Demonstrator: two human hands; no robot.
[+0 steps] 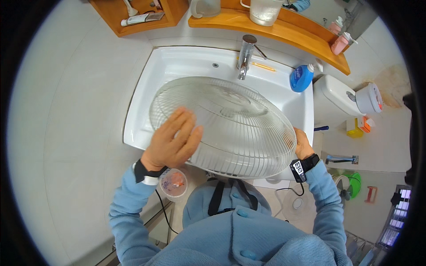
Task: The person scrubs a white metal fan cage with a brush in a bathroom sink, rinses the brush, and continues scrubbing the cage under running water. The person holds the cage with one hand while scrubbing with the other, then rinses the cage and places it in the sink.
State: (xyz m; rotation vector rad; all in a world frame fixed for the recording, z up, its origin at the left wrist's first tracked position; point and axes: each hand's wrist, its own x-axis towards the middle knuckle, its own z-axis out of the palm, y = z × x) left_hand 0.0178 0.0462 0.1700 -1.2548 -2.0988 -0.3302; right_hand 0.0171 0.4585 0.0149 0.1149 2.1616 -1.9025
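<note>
A round wire fan guard (pixel 239 143), whitish and see-through, lies tilted across the white washbasin (pixel 134 128). Its near rim reaches over the front edge of the basin. My right hand (pixel 302 143) grips the guard's right rim, with the fingers partly hidden behind the wires. Over the left part of the guard is my left hand (pixel 173 139), slightly blurred, fingers a little apart and nothing held. Whether its fingertips touch the wires cannot be told. Beyond the guard stands a chrome faucet (pixel 247 55), its spout pointing into the basin.
A blue bottle (pixel 300 78) and a yellow toothbrush-like stick (pixel 263 66) are on the basin's back ledge. Above runs a wooden shelf (pixel 229 22) with a clear plastic cup (pixel 265 11). A toilet tank (pixel 336 96) stands right. A plastic tub (pixel 173 183) sits below my left wrist.
</note>
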